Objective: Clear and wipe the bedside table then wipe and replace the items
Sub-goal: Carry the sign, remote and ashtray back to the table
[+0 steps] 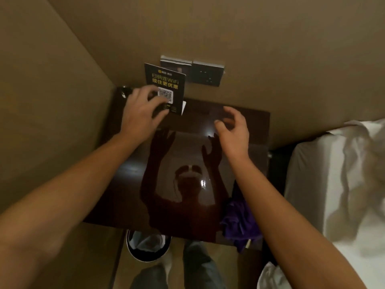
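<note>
The dark glossy bedside table [187, 155] fills the middle of the view. A black WiFi sign [166, 80] with yellow text and a QR code stands upright at its back left, near the wall. My left hand [141, 109] is at the sign's lower left, its spread fingers across the front face. My right hand [233, 130] hovers above the back right of the table, fingers loosely curled and holding nothing. A crumpled purple cloth [239, 222] lies on the table's front right corner, partly behind my right forearm.
Wall switch and socket plates [206, 74] sit just behind the sign. A small shiny metal object [124, 91] is at the table's back left corner. A lined waste bin [148, 245] stands on the floor below the front edge. A white bed [333, 184] is at the right.
</note>
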`<state>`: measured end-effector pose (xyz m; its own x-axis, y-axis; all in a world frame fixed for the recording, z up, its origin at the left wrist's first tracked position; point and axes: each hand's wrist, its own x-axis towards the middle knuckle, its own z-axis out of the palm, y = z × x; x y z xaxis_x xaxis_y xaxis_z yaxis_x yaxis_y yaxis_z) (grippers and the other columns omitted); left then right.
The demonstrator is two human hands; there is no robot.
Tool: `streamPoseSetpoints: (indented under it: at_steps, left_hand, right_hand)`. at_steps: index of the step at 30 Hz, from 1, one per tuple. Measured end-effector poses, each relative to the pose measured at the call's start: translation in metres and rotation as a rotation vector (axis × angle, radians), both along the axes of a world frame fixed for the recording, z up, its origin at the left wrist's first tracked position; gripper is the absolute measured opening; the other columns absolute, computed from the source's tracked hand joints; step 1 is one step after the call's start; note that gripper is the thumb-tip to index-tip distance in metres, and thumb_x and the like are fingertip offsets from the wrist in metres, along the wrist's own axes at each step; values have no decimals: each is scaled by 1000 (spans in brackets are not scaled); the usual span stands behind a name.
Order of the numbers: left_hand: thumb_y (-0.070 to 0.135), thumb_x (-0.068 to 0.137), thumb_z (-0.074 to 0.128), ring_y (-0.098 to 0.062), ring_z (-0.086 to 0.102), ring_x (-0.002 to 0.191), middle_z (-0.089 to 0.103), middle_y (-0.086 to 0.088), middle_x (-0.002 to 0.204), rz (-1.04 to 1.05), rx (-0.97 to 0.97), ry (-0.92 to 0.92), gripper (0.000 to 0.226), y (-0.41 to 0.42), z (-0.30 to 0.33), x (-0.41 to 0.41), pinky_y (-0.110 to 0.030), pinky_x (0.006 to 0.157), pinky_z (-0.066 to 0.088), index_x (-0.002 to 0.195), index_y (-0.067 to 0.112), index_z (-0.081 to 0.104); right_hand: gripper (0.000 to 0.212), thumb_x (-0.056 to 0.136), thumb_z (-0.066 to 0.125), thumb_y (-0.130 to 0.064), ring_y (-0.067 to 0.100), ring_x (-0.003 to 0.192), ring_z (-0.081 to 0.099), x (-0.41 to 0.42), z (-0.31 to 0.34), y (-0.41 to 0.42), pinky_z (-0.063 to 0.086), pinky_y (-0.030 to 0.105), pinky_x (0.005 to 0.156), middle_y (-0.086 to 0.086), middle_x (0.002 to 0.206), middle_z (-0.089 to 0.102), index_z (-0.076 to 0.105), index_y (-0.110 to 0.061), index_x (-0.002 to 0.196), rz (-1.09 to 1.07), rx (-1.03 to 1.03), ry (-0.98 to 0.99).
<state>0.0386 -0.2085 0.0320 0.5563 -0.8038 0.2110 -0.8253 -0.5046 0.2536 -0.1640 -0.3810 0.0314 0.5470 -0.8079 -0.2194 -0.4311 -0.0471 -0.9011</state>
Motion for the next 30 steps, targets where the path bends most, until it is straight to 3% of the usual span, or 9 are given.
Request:
streamPoseSetpoints:
  at_steps: [4, 8, 14, 15, 18, 19, 22, 23, 30]
  left_hand:
    - [38, 94, 68, -34, 52, 122, 55, -15, 137, -77, -28, 34, 33, -7, -4, -46, -47, 97, 48, 119, 17, 69]
    - [47, 97, 60, -27, 52, 119, 54, -9, 138, -203, -90, 74, 34, -20, -6, -103, -44, 96, 47, 118, 22, 70]
    - [54, 100, 50, -22, 44, 127, 46, 0, 145, -441, -75, 152, 33, -37, 5, -213, -41, 98, 42, 121, 34, 65]
    - [55, 100, 49, -22, 43, 129, 46, 0, 146, -489, -76, 161, 33, -41, 7, -232, -40, 99, 41, 121, 35, 65]
    - [54, 99, 50, -22, 42, 130, 48, -1, 145, -602, -86, 173, 34, -53, 15, -292, -39, 99, 38, 120, 34, 67]
    - [53, 99, 51, -22, 42, 129, 49, -1, 144, -638, -91, 173, 34, -56, 18, -314, -38, 99, 38, 120, 33, 68]
    - [51, 98, 54, -25, 46, 128, 53, -4, 141, -769, -88, 198, 34, -60, 27, -382, -41, 98, 41, 120, 30, 69]
    - [50, 98, 55, -26, 47, 128, 53, -5, 141, -818, -85, 202, 35, -60, 29, -405, -42, 98, 42, 121, 28, 69]
    - [44, 97, 61, -30, 49, 131, 54, -8, 144, -1076, -27, 219, 36, -47, 34, -570, -47, 106, 42, 127, 24, 67]
  right_hand:
    - [36, 92, 70, -24, 10, 133, 51, -44, 2, 3, 44, 45, 113, -8, 143, 54, 66, -40, 123, -28, -101, 3]
    - [29, 88, 68, -38, 4, 134, 46, -113, 10, 24, 41, 33, 110, -12, 148, 51, 65, -53, 114, -142, -145, 19]
    - [28, 93, 71, -29, 8, 136, 47, -228, 32, 57, 41, 43, 114, -8, 149, 51, 71, -38, 119, -323, -120, 67]
    - [27, 93, 71, -29, 6, 135, 46, -248, 35, 62, 42, 39, 113, -8, 150, 51, 72, -37, 119, -352, -111, 61]
    - [29, 92, 72, -31, -10, 123, 41, -309, 43, 77, 35, 4, 98, -8, 150, 51, 71, -37, 120, -418, -155, 82]
    - [29, 91, 72, -31, -9, 124, 42, -329, 45, 83, 36, 4, 100, -7, 149, 53, 71, -36, 120, -458, -170, 98]
    - [32, 91, 72, -31, 8, 134, 49, -390, 52, 104, 47, 39, 111, -7, 145, 56, 71, -34, 123, -596, -167, 100]
    - [33, 91, 71, -32, 10, 135, 49, -412, 55, 113, 48, 44, 110, -7, 145, 56, 70, -34, 124, -638, -163, 96]
    - [37, 91, 71, -30, 4, 132, 50, -564, 55, 170, 49, 37, 108, -18, 141, 56, 66, -34, 127, -901, -147, 98]
